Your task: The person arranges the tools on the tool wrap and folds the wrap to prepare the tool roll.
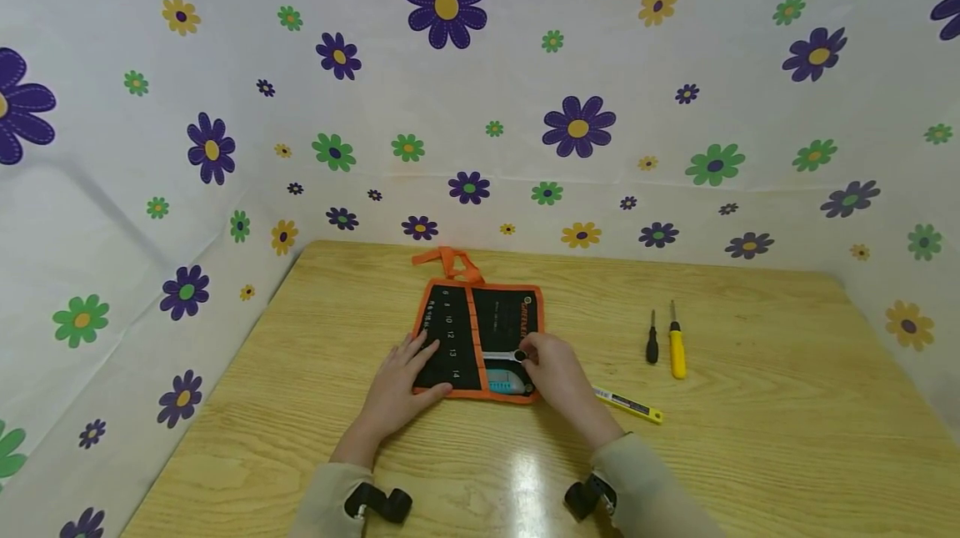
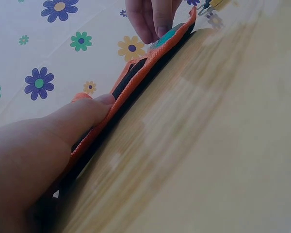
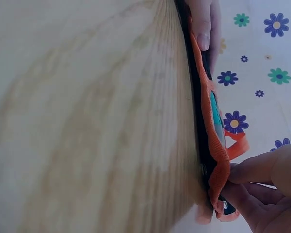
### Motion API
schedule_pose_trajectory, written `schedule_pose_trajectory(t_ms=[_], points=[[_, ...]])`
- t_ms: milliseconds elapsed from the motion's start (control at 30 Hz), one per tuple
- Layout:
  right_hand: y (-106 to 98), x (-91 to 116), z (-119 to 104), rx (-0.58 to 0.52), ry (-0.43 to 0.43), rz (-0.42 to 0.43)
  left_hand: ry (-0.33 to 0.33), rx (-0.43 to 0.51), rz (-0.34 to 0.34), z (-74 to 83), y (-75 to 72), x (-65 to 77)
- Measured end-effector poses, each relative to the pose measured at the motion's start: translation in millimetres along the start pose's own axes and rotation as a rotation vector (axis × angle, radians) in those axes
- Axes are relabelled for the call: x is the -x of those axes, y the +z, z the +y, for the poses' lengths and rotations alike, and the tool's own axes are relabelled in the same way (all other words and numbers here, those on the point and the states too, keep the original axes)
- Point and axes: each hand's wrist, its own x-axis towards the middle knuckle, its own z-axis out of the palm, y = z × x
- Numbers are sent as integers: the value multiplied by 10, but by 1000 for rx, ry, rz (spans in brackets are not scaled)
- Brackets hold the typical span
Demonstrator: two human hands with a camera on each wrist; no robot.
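Observation:
A black tool pouch [image 1: 498, 313] with orange edging lies unfolded on the table, its left pocket marked with printed numbers. My left hand [image 1: 396, 381] rests on that pocket, fingers spread, with the thumb [image 2: 94, 109] along the near edge. At the pouch's right side, my right hand [image 1: 553, 371] pinches the ring end of a silver wrench [image 1: 501, 356]. The wrench lies crosswise, its other end hidden at the orange-edged pocket. Nearer to me, a teal and grey item [image 1: 504, 381] lies beside the wrench, partly inside the pocket.
Right of the pouch lie a small black screwdriver [image 1: 652, 346] and a yellow-handled screwdriver [image 1: 677, 353]. A flat yellow tool with a label [image 1: 633, 407] is partly covered by my right forearm. An orange strap [image 1: 457, 264] trails from the pouch's far edge. Flowered sheeting borders the table.

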Motion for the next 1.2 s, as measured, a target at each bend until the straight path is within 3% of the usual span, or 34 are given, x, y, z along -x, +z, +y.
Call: schedule_pose_trajectory(t_ms=[767,933,1100,1200], points=[[23,-12,24,24,-62,-44,-10,20,20,33,-30,5],[-3,4,40,43,-91,-90,-7,22,23,33,-19,-3],[-97,71,61,-34,-68,-146,-12,29,15,46,-22,-1],[-175,125,95,-68,-59,-139,-19,29,12,46,-27,3]])
